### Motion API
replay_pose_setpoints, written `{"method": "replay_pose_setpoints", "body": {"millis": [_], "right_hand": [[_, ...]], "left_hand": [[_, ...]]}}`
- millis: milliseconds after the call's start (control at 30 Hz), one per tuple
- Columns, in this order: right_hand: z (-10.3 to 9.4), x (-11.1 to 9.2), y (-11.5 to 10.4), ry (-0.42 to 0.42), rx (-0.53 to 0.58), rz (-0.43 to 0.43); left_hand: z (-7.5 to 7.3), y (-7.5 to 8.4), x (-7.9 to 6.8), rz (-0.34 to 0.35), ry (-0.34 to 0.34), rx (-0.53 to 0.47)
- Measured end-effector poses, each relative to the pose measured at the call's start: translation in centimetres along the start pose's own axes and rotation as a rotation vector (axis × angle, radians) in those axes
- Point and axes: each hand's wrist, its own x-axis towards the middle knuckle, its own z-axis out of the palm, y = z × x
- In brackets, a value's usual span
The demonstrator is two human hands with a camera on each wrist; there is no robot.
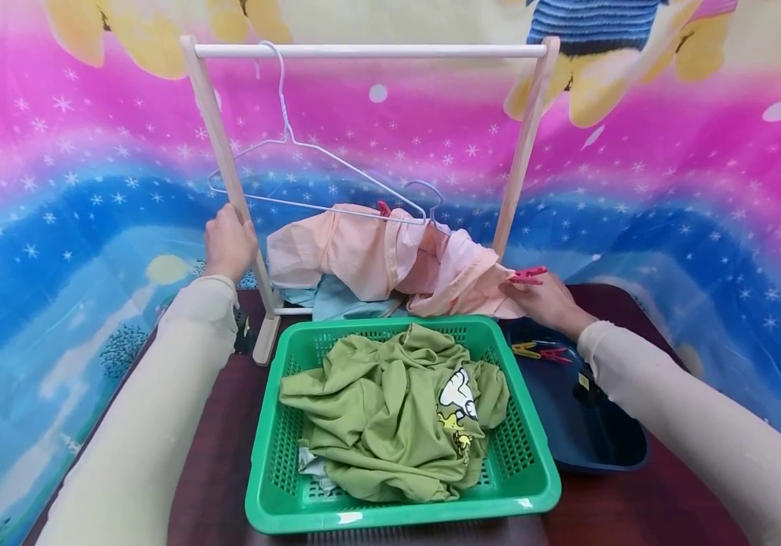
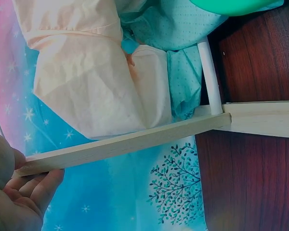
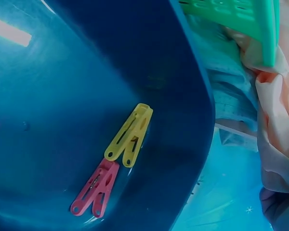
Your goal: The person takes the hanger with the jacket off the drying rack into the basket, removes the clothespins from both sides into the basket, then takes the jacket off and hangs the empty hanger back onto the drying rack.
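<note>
In the head view, my left hand (image 1: 230, 243) grips the left post (image 2: 125, 143) of a small wooden drying rack (image 1: 523, 152). My right hand (image 1: 550, 303) holds the right end of a peach garment (image 1: 356, 250), beside a red clothespin (image 1: 529, 276) at its edge. A hanger (image 1: 425, 186) pokes out of the garment, its hook below the top bar. Another red clothespin (image 1: 384, 208) sits on the garment's upper edge. An empty white wire hanger (image 1: 356, 168) hangs tilted from the bar. Only a small part of my right hand shows in the right wrist view.
In front stands a green basket (image 1: 261, 485) with a crumpled olive-green garment (image 1: 384, 402) in it. To its right, a dark blue tray (image 1: 609, 425) holds a yellow clothespin (image 3: 129, 134) and a red clothespin (image 3: 95, 188). Light-blue cloth (image 1: 346, 299) lies low behind the basket.
</note>
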Motion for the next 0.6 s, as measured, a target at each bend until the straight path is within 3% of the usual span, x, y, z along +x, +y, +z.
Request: {"method": "replay_pose_setpoints", "body": {"millis": [600], "right_hand": [[0.54, -0.73, -0.21, 0.010, 0.013, 0.025]], "left_hand": [[0.01, 0.00, -0.02, -0.004, -0.007, 0.001]]}}
